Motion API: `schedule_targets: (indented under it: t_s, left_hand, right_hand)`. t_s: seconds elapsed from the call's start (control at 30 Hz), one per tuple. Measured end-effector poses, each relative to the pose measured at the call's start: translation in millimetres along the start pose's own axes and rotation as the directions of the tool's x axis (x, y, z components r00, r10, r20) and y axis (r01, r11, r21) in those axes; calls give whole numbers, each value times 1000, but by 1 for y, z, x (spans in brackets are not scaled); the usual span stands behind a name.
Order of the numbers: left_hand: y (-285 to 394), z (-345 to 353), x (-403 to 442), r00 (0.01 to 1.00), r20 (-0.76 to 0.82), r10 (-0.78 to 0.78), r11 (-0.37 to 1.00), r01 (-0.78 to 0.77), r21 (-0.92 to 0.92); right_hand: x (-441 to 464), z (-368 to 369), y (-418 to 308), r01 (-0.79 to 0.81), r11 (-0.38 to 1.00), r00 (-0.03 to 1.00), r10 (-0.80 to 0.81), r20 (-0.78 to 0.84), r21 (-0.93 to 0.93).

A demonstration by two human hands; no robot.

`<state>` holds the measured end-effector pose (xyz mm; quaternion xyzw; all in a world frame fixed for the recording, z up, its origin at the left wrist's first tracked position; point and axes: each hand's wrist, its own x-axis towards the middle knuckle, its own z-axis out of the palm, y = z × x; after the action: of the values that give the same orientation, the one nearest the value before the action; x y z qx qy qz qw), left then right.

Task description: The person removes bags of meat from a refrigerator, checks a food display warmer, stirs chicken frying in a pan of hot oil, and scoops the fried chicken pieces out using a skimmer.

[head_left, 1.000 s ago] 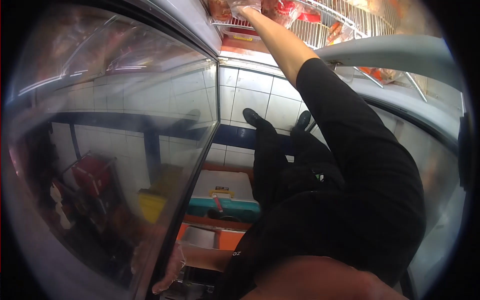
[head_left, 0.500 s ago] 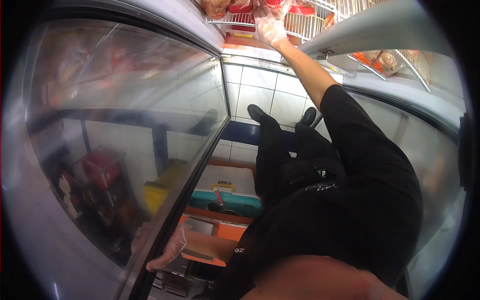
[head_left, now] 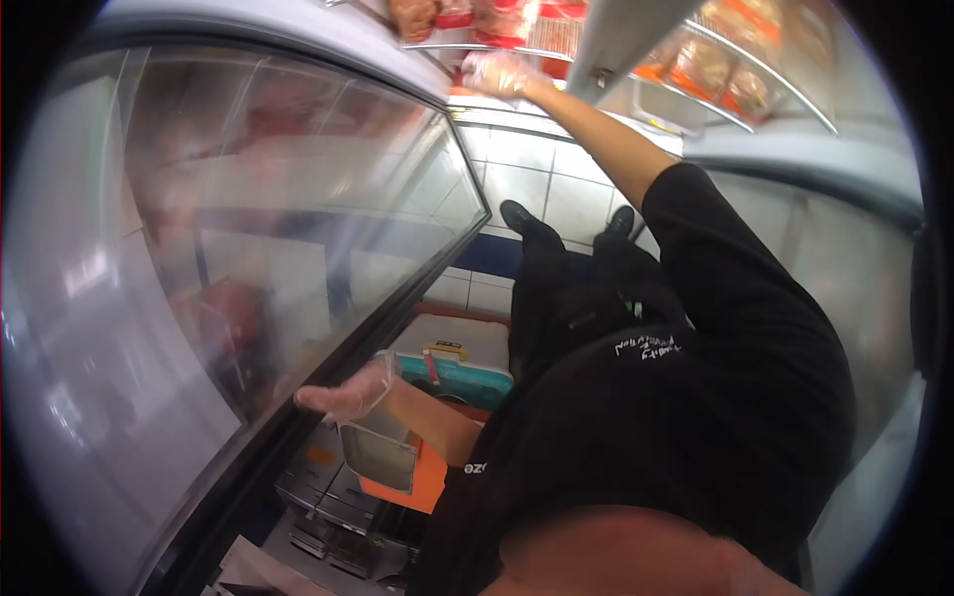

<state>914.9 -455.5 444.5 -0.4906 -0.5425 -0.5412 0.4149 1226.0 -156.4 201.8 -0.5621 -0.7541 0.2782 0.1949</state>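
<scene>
Glass door (head_left: 298, 199) is seemingly touched at its edge by the loosely open, apparently empty left hand (head_left: 353, 390). Beyond, the right hand (head_left: 497, 75) is half-curled just before the shelf (head_left: 547, 53) bearing wrapped food (head_left: 502, 20), its grasp untellable; reaching seems in hand, with door clearance next called for.

Head-worn, looking steeply down and slightly forward; close above black shirt (head_left: 646, 447), past shoes (head_left: 517, 216) to wire shelf (head_left: 554, 40) at top edge. Wide, dark-cornered.
</scene>
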Motion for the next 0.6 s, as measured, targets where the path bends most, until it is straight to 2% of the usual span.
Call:
schedule_targets:
  t_s: [0.03, 0.07, 0.13, 0.2, 0.27, 0.3, 0.33, 0.4, 0.47, 0.5, 0.53, 0.6]
  left_hand:
    - [13, -3, -5, 939, 74, -336, 901, 343, -264]
    - [29, -8, -9, 932, 115, -344, 889, 363, -280]
    - [57, -16, -11, 858, 235, -457, 823, 508, -252]
    - [85, -16, -8, 774, 325, -544, 756, 620, -211]
    - [114, -9, -8, 686, 388, -615, 682, 710, -174]
    - [129, -7, -12, 620, 411, -668, 568, 782, -256]
    - [140, -4, -14, 621, 426, -658, 561, 782, -273]
    - [157, -4, -18, 581, 623, -524, 425, 812, -400]
    - [173, 8, -16, 606, 662, -442, 400, 793, -459]
    - [175, 12, -18, 559, 724, -404, 336, 827, -451]
    - [179, 18, -21, 510, 780, -363, 270, 859, -435]
    - [196, 28, -17, 512, 806, -297, 254, 856, -450]
  right_hand:
    - [-32, 19, 10, -7, 997, 993, -3, 120, 77]
    - [-70, 34, 21, -34, 987, 971, -5, 239, 157]
    - [-156, 28, 25, -77, 981, 928, 4, 373, 179]
    - [-216, 67, 88, -53, 991, 829, -23, 558, 120]
    - [-283, 52, 116, -147, 988, 772, 147, 618, -51]
    - [-315, 42, 125, -310, 945, 748, 312, 586, -109]
    - [-343, 30, 139, -461, 872, 697, 469, 542, -162]
    - [-391, 42, 193, -624, 765, 632, 614, 472, -159]
    - [-426, 40, 226, -654, 747, 662, 640, 390, -117]
    - [-438, 38, 228, -674, 735, 684, 660, 312, -78]
    - [-448, 36, 231, -680, 729, 681, 665, 306, -71]
    - [-459, 35, 232, -629, 776, 754, 621, 215, -40]
